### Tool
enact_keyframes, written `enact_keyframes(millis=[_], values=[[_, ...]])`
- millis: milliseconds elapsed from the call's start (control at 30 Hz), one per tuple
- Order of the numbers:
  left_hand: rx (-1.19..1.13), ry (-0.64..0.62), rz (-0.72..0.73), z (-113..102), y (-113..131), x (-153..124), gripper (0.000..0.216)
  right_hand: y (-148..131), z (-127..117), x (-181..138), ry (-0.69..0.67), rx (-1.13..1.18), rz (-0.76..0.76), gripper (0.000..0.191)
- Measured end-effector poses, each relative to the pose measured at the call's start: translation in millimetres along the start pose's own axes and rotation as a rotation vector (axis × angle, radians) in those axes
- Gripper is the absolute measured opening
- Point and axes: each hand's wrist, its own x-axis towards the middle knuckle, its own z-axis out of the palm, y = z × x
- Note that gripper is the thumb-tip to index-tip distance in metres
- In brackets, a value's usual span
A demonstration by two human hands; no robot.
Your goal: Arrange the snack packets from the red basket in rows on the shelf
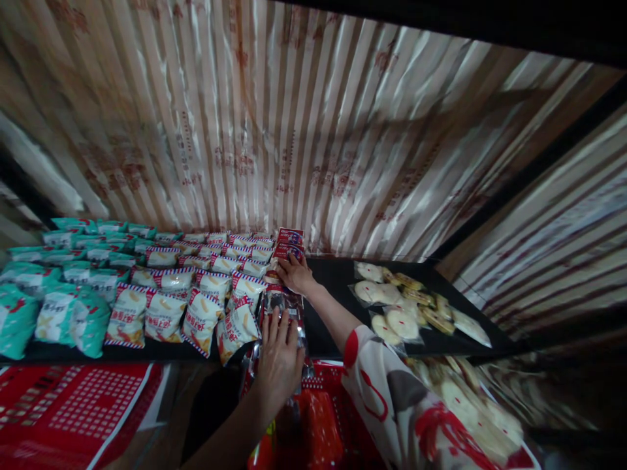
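My left hand (280, 352) lies palm down, fingers stretched forward, on the front of a row of dark red flat packets (287, 301) on the black shelf. Farther back in that row, my right hand (295, 274) rests with spread fingers on the packets, just in front of the upright red packets (290, 236) at the rear. White snack bags (210, 313) with red and blue striped edges stand close to the left of both hands. The parts of the packets beneath my palms are hidden.
Teal snack bags (53, 313) fill the shelf's left end. Clear packs of round white pieces (399, 320) and yellowish packets (435, 320) lie at the right. Below are a red basket (88, 405) at left and another red basket (360, 418) holding packages. Striped sheeting (294, 130) hangs behind.
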Motion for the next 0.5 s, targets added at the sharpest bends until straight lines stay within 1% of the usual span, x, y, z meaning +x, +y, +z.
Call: enact_keyframes(millis=[200,367,433,500], values=[[-0.015,-0.003,0.017,-1,-2,3,0.042,1,0,8,0.001,-0.002,-0.023,0.050],[0.000,0.025,-0.056,-8,5,11,0.052,-1,0,11,0.026,0.015,-0.018,0.049],[0.011,0.030,-0.087,-10,9,13,0.056,-2,-1,8,0.073,0.041,-0.014,0.049],[0.017,0.025,-0.108,-10,11,14,0.057,0,-1,1,0.171,0.081,-0.010,0.049]])
